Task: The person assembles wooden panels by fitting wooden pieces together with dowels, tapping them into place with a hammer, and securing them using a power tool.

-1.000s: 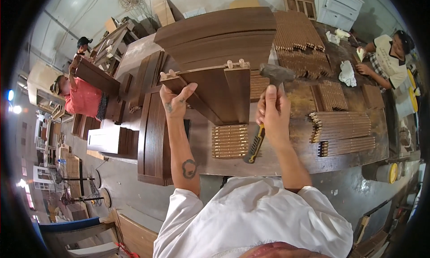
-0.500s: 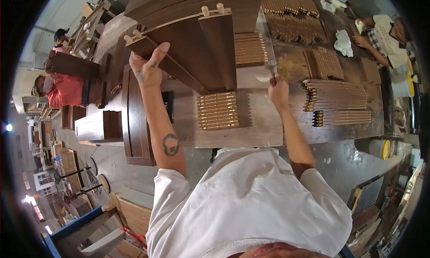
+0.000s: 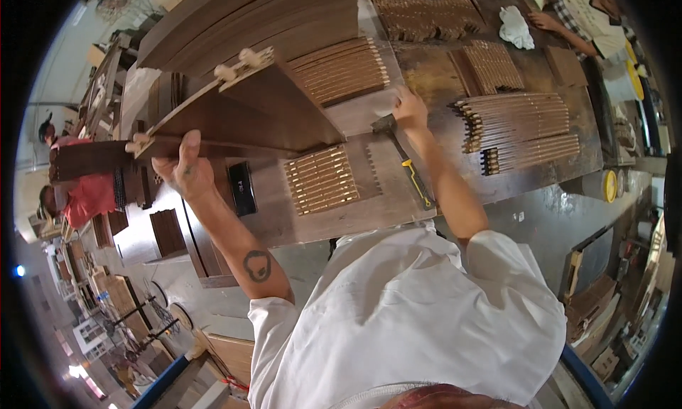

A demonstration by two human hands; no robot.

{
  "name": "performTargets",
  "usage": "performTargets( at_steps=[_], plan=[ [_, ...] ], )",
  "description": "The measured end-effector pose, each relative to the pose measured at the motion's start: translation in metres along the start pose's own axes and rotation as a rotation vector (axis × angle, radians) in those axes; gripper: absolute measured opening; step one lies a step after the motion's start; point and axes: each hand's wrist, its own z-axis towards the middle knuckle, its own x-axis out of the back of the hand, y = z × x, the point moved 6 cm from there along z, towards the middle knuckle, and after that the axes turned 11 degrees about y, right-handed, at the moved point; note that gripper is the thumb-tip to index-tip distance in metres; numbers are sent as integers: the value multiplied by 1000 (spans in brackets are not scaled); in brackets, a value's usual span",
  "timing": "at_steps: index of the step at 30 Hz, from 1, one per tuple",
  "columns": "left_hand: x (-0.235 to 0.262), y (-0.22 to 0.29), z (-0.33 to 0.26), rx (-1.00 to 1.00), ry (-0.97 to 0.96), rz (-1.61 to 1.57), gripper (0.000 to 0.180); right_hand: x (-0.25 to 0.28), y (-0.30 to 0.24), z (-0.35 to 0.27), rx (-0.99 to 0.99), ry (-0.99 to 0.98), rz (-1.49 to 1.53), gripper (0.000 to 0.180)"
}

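My left hand (image 3: pixel 186 173) is closed on the near left end of a dark brown wooden panel (image 3: pixel 249 114), holding it tilted above the table. Pale dowels (image 3: pixel 226 72) stick out of the panel's upper edge, with more beside my left hand. My right hand (image 3: pixel 410 109) is off the panel, its fingers loosely bent and seemingly empty. Just beside it lies a hammer (image 3: pixel 407 162), head away from me, its yellow and black handle pointing toward me. Below the panel's low corner sits a block of slatted sticks with gold-coloured ends (image 3: pixel 323 182).
A black flat case (image 3: pixel 242 189) lies near my left forearm. Bundles of slats (image 3: pixel 526 123) and a white crumpled cloth (image 3: pixel 516 27) are on the right side of the table (image 3: pixel 426 61). Long dark boards (image 3: pixel 249 22) are stacked at the back. Other people work at far left and far right.
The hammer that was in my right hand now lies on the table. The panel has swung left and tilted over in my left hand. My right hand has moved forward and left.
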Motion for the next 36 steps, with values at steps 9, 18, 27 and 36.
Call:
performTargets(
  at_steps=[9, 18, 27, 36],
  plan=[
    [-28, 20, -11, 45, 54, -45, 44, -49, -38, -54, 82, -526, 550, 17],
    [-34, 0, 14, 27, 71, -42, 40, -56, -60, -119, 383, -240, 314, 23],
    [-52, 7, 13, 30, -6, -25, 36, -81, -59, -98, 251, -485, 140, 26],
    [-40, -31, 25, 107, 1, 64, 38, -76, -23, -78, -12, -479, 138, 23]
  ],
)
